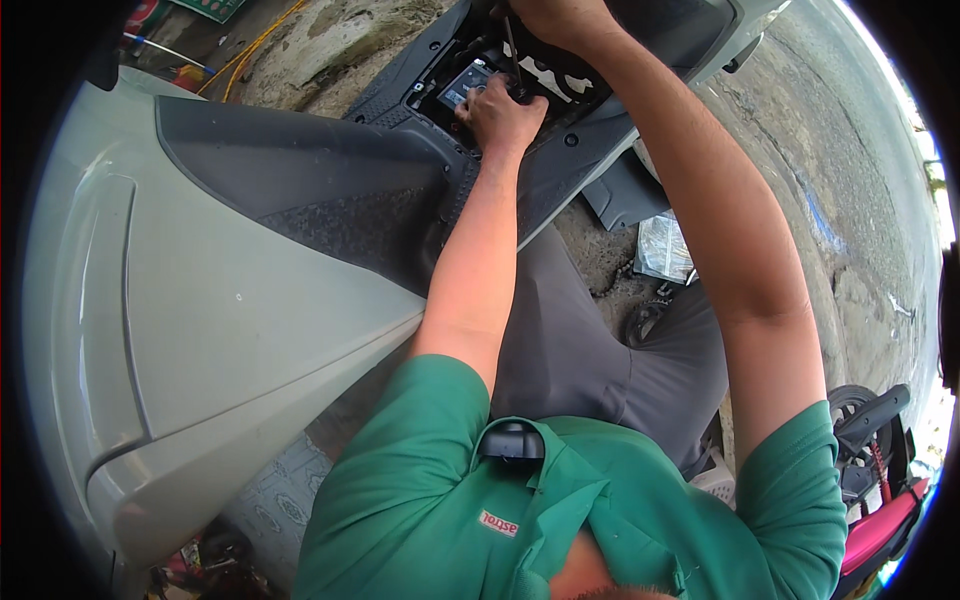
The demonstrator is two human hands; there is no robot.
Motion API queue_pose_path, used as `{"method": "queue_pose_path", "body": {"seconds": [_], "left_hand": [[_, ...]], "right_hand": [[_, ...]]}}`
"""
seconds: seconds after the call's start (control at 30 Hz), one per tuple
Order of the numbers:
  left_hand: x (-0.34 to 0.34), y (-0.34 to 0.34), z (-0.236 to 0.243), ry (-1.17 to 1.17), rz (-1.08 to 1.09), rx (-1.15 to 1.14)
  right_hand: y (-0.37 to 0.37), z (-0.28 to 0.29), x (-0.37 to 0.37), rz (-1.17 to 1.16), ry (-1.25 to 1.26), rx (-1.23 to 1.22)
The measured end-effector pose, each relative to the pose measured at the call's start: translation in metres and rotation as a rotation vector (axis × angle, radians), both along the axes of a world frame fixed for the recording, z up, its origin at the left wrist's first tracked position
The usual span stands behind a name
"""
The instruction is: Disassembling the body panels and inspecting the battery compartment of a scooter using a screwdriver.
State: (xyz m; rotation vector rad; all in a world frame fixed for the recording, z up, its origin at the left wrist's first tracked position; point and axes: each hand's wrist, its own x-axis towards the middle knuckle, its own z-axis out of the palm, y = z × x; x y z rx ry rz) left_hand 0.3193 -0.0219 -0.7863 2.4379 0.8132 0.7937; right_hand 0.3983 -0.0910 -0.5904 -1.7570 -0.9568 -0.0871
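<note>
An opened compartment (440,108) in the scooter's dark footboard holds a dark box-shaped battery (468,84). My left hand (500,118) reaches into it, some bent fingers against the battery's top and side. Thumb and forefinger close in around the lower end of a screwdriver (513,55); whatever small thing they pinch there is hidden. At the top edge of the picture my right hand (565,18) is closed on the screwdriver's upper end, partly cut off from view. The thin shaft slants down from it toward my left fingertips.
The scooter's pale grey-green front panel (250,300) fills the left side. On the ground beside my leg lie a dark plastic panel (625,190) and a clear plastic packet (663,248). Another two-wheeler (880,490) with pink bodywork stands at lower right. A yellow cord (245,55) lies at upper left.
</note>
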Motion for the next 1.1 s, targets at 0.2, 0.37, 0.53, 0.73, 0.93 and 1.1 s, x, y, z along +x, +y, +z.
{"method": "queue_pose_path", "body": {"seconds": [0.2, 0.37, 0.53, 0.73, 0.93, 1.1], "left_hand": [[-0.002, 0.0, -0.001, 0.003, -0.005, 0.002], [0.0, -0.002, -0.001, -0.017, -0.004, 0.006], [0.0, -0.001, 0.001, 0.008, -0.014, -0.012], [-0.006, 0.005, -0.001, 0.014, 0.003, -0.011], [-0.005, -0.001, 0.005, 0.014, -0.01, -0.047], [0.0, -0.002, 0.007, 0.008, -0.009, -0.052]], "right_hand": [[0.007, 0.018, -0.018, -0.203, -0.075, -0.167], [0.009, -0.006, -0.001, -0.034, 0.049, 0.076], [0.007, -0.003, 0.011, 0.038, -0.002, 0.032], [0.011, 0.011, -0.018, -0.128, 0.15, -0.135], [0.004, -0.01, -0.001, 0.267, 0.146, 0.14], [0.01, -0.012, 0.013, 0.061, 0.124, 0.011]]}}
